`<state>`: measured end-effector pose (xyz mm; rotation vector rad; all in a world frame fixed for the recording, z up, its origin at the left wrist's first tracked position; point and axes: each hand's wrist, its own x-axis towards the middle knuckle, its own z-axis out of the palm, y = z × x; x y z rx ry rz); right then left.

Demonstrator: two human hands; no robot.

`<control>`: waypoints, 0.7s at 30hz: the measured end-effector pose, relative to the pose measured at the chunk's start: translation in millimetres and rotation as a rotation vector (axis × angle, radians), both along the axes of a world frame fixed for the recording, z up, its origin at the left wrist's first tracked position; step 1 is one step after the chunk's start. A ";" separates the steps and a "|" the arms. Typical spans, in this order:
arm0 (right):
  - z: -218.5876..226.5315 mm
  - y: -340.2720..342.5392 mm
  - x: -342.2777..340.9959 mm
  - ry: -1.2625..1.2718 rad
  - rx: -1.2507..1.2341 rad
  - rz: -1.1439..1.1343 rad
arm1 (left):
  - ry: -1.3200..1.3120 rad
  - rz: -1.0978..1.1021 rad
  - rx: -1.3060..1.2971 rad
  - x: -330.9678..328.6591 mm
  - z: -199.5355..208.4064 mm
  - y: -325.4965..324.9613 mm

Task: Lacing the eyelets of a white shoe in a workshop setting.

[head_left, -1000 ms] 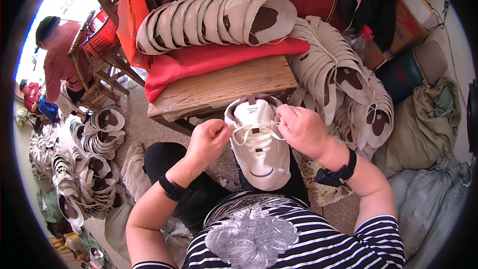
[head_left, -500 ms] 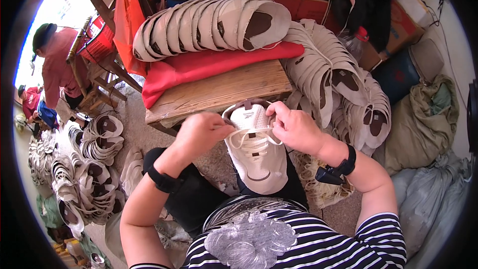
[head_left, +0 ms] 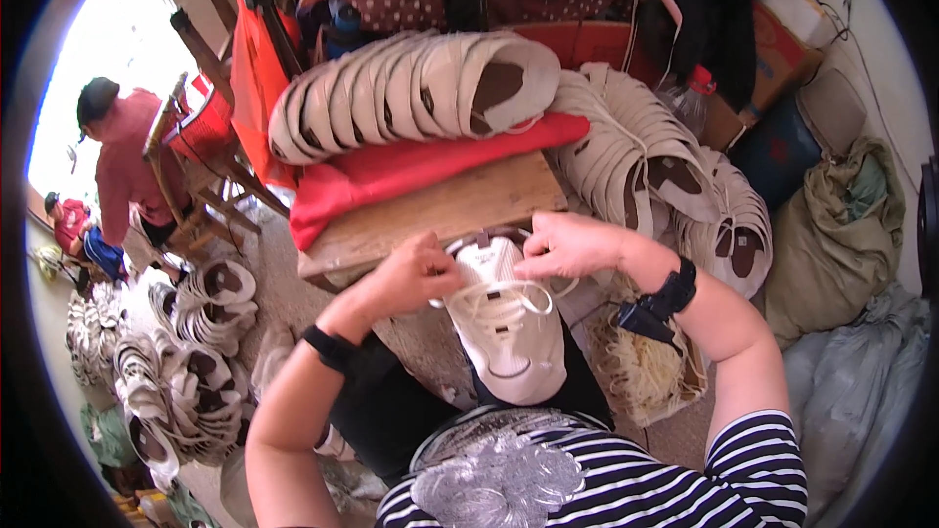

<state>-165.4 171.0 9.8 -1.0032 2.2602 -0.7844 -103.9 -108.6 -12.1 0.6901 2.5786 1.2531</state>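
A cream shoe upper [head_left: 509, 367] with a rounded toe and a mesh tongue stands between my knees, its toe toward me. A white shoelace [head_left: 537, 302] crosses its front in several rows and forms a loose loop on the right. My left hand [head_left: 423, 272] is closed, its fingertips pinching the upper's left edge beside the tongue. Across from it, my right hand [head_left: 570, 246] is closed, thumb and finger pinched together at the right edge by the lace. The exact spot under each fingertip is partly hidden.
Ahead is a wooden bench [head_left: 430, 205] with red cloth [head_left: 430, 171] and a row of nested uppers [head_left: 391, 93]. More uppers [head_left: 636, 137] hang at its right. Bundled uppers [head_left: 186, 391] lie on the left floor, near a person in red [head_left: 137, 161]. Loose laces [head_left: 646, 367] fill a box.
The lace strand that was stretched between my hands now lies slacker across the upper. My right hand has come in closer to the tongue. The whole view has shifted slightly.
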 end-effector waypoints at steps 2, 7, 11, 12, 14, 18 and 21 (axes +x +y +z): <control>7.0 -6.8 6.5 -0.122 0.020 -0.116 | -0.165 0.154 0.046 9.9 -2.9 4.8; -15.1 -12.2 7.5 -0.100 0.006 -0.265 | 0.074 0.297 -0.035 18.1 -5.4 30.9; -9.0 -27.7 5.6 0.067 -0.007 -0.288 | 0.381 0.177 0.136 20.8 22.9 67.4; -10.6 -34.2 6.2 0.261 -0.176 -0.335 | 0.426 0.094 0.210 24.2 34.5 76.4; 3.9 -50.8 10.0 0.329 -0.409 -0.373 | 0.467 0.065 0.279 28.9 32.5 83.7; -7.9 -51.0 12.2 0.193 -0.713 -0.409 | 0.359 0.278 0.318 37.4 18.7 66.6; -44.0 -28.5 12.2 0.303 -0.571 -0.616 | 0.370 0.565 0.230 40.1 -10.1 37.6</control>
